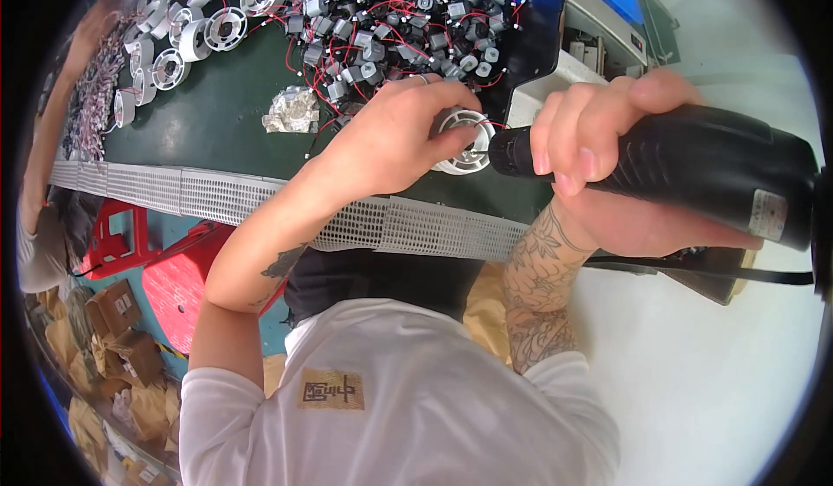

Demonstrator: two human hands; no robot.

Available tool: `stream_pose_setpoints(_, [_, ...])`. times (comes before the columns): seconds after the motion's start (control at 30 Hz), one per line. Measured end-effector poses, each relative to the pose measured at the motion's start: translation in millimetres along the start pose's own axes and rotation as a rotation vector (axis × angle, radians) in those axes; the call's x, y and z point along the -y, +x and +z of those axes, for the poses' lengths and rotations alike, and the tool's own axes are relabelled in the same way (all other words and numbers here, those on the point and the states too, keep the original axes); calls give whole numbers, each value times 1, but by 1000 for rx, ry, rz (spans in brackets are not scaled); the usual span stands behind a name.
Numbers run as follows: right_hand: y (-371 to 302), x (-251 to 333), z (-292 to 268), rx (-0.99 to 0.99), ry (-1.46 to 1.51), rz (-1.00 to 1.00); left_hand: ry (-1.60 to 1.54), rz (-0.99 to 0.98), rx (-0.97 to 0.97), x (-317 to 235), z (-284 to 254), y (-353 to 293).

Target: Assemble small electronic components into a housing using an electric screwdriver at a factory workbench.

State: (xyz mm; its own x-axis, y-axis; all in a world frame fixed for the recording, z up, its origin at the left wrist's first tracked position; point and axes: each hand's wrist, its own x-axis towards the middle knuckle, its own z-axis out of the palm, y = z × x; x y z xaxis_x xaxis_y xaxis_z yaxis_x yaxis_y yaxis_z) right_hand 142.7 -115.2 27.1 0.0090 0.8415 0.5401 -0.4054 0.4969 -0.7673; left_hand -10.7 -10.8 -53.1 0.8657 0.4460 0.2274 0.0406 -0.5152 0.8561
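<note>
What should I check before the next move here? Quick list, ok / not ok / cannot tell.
1. White wheel steadied: ok, the fingers of the left hand are on it.
2. Black power screwdriver gripped: ok, the right hand is wrapped around it.
3. Screwdriver aimed at the wheel: ok, its front end points at the wheel's middle.
4. Tip seated on a screw: cannot tell, too small to make out.
5. Wires from the pile of small motors clear of the tip: cannot tell, the left hand hides part of that area.
6. Crumpled foil out of the way: ok, it lies apart, left of the wheel.
</note>
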Motion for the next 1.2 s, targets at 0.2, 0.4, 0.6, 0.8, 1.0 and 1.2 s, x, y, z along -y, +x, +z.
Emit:
stream_pose_setpoints(0.2, [1,-3,-1,29,-22,-25,3,45,-20,4,3,-1])
stream_pose_setpoints(0.4, [0,-3,6,-23,-15,-37,0,8,3,3,3,-2])
stream_pose_setpoints(0.6, [2,-6,-3,105,-23,-29,-31,17,6,2,4,-4])
stream_pose_setpoints(0.8, [8,-9,-8,185,-66,-88,-13,8,21,0,4,-1])
stream_pose_setpoints(1.0, [5,-17,2,-5,-32,-75,10,-98,22,-3,-5,-3])
stream_pose_setpoints(1.2, [-8,25,2,-39,-61,-261,312,201,-92,-15,3,-28])
